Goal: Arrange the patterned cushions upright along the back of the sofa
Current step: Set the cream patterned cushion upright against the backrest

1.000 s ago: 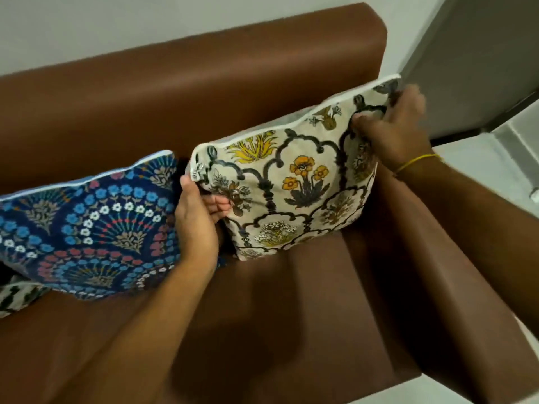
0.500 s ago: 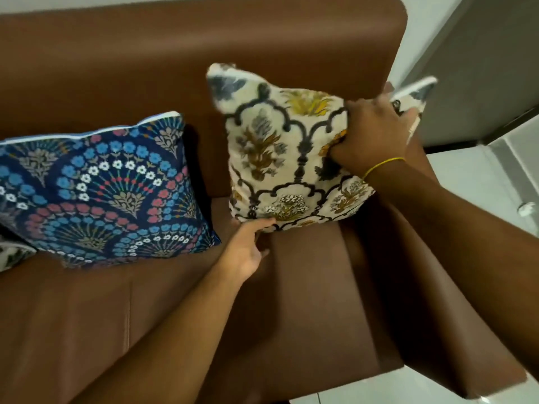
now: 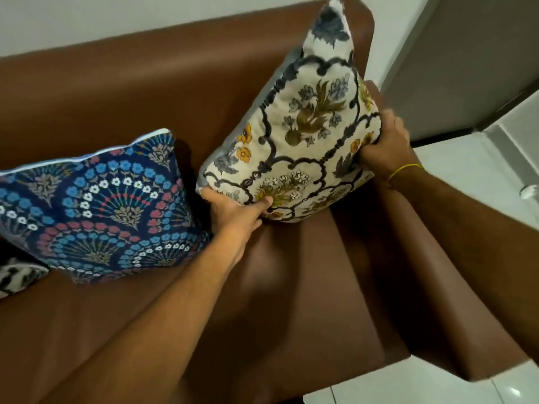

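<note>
A cream cushion with dark scrolls and flowers (image 3: pixel 303 135) stands on one corner at the right end of the brown sofa (image 3: pixel 163 83), tilted like a diamond against the backrest. My left hand (image 3: pixel 233 211) grips its lower left corner. At its right corner, my right hand (image 3: pixel 385 144), with a yellow thread on the wrist, pinches the edge. A dark blue cushion with fan-shaped flower rows (image 3: pixel 96 208) leans upright against the backrest to the left, apart from the cream one.
A black-and-white patterned cushion (image 3: pixel 14 277) peeks out at the far left under the blue one. The sofa's right armrest (image 3: pixel 455 301) runs under my right forearm. Beyond it lie white floor tiles (image 3: pixel 455 176) and a grey door (image 3: pixel 466 59).
The cream cushion has been rotated onto a corner, its top corner now above the backrest. My left hand moved from the seat to grip its lower left corner; my right hand shifted to its right corner.
</note>
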